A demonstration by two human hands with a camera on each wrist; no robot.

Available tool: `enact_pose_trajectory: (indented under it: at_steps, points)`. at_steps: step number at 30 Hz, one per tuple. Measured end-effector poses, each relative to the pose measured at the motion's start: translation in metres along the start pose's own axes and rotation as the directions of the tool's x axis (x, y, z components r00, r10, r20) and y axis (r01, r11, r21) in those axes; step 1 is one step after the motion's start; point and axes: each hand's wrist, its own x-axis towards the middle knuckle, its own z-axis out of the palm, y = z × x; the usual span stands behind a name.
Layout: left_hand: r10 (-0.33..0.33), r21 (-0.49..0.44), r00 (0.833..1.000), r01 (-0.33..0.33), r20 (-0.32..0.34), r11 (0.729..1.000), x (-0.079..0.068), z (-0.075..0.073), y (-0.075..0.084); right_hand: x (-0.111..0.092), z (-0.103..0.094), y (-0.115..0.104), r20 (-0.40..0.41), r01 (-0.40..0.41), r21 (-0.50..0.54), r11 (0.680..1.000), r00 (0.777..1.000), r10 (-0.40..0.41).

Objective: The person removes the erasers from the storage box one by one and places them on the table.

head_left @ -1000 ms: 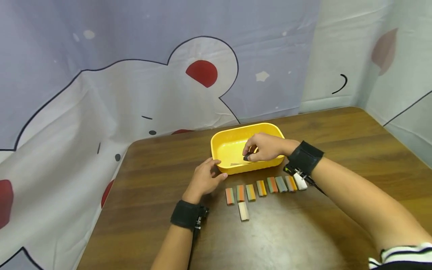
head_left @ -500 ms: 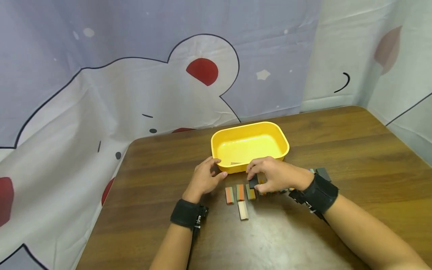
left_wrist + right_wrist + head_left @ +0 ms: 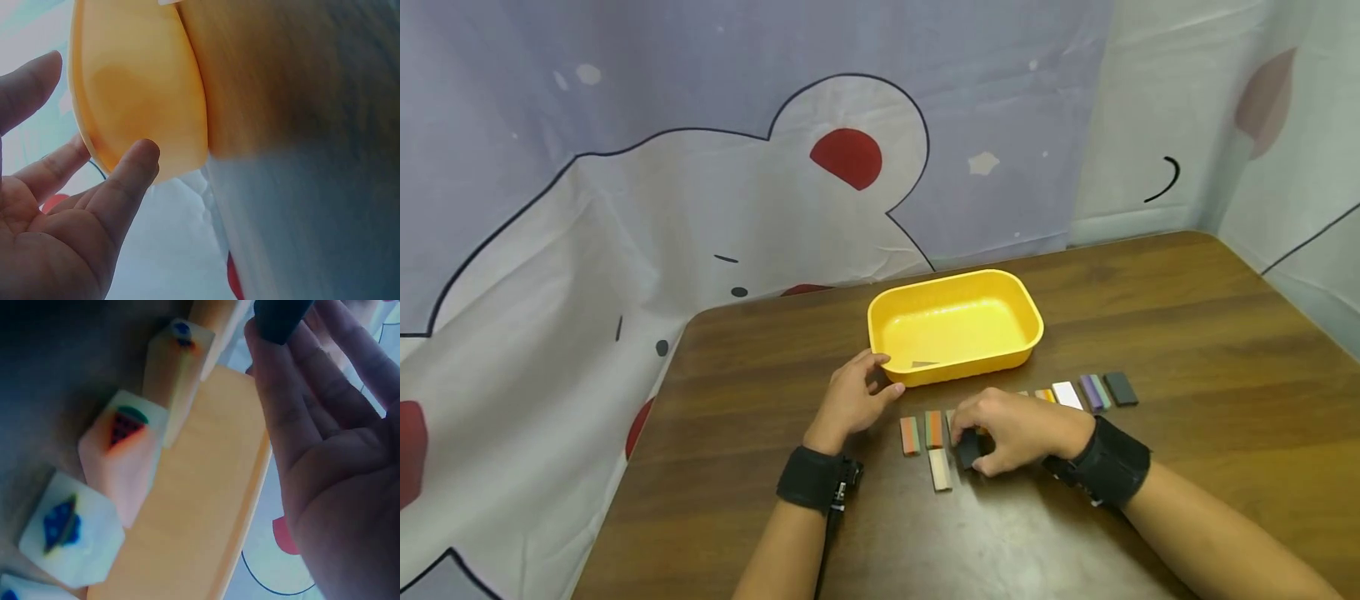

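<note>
My right hand [image 3: 1026, 429] pinches a small black block [image 3: 968, 450] between thumb and fingers, low over the table beside a cream block [image 3: 940, 469]. The right wrist view shows the black block [image 3: 281, 319] at the fingertips, at the top edge. Striped blocks stand in a row; a red-and-green one [image 3: 910, 436] is leftmost, and my right hand hides several others. At the near left corner of a yellow tray [image 3: 955, 369], my left hand [image 3: 852, 400] holds the rim, fingers over it and thumb [image 3: 134, 169] against the outer wall.
To the right of my right hand lie a white block [image 3: 1067, 395], a purple striped block [image 3: 1090, 392] and a dark block [image 3: 1121, 388]. A flat greyish piece [image 3: 923, 364] is inside the tray. A patterned curtain [image 3: 760, 200] hangs behind the wooden table [image 3: 737, 375].
My right hand has come out of the tray with the black block and moved toward me, past the row, down beside the cream block. My left hand has stayed at the tray's corner.
</note>
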Motion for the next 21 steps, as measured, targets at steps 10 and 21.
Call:
enact_pose_trajectory:
  at_steps: [10, 21]
  points:
    - [0.005, -0.005, 1.000, -0.005, 0.012, 1.000, -0.004, 0.000, 0.002, -0.004, 0.010, -0.006, 0.030, 0.062, -0.048, 0.997, 0.998, -0.061]
    - [-0.009, -0.013, 1.000, 0.009, 0.000, 1.000, -0.001, 0.000, -0.001, -0.003, 0.011, -0.015, 0.115, 0.059, -0.104, 0.993, 0.992, -0.047]
